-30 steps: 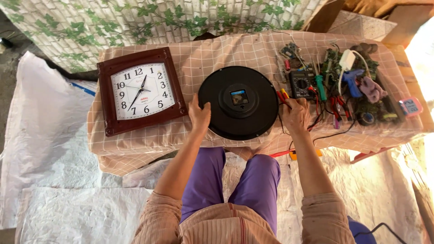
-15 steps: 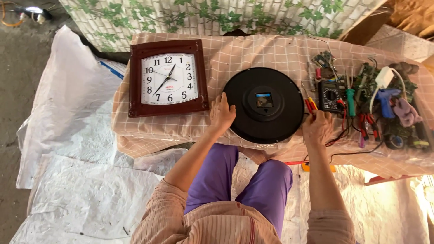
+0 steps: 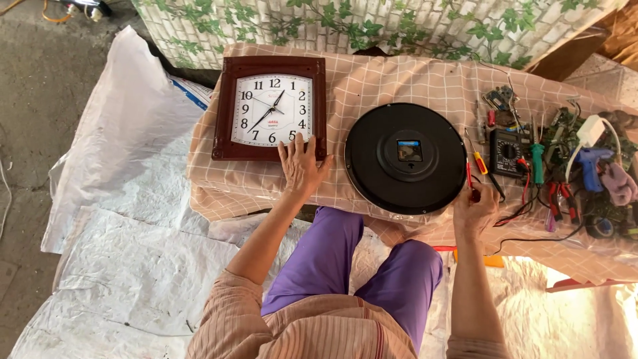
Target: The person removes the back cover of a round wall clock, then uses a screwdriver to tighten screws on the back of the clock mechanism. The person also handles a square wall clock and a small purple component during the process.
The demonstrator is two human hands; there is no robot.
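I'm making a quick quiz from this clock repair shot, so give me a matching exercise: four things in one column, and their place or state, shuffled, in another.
Things:
1. square wall clock
2. round black clock
3. left hand
4. right hand

Places or states:
A. lying face down, back showing
B. at the table's near edge beside the red-handled screwdriver
C. face up in a dark brown frame
D. fingers on the brown frame's lower edge

Pairs: 1-C, 2-A, 3-D, 4-B
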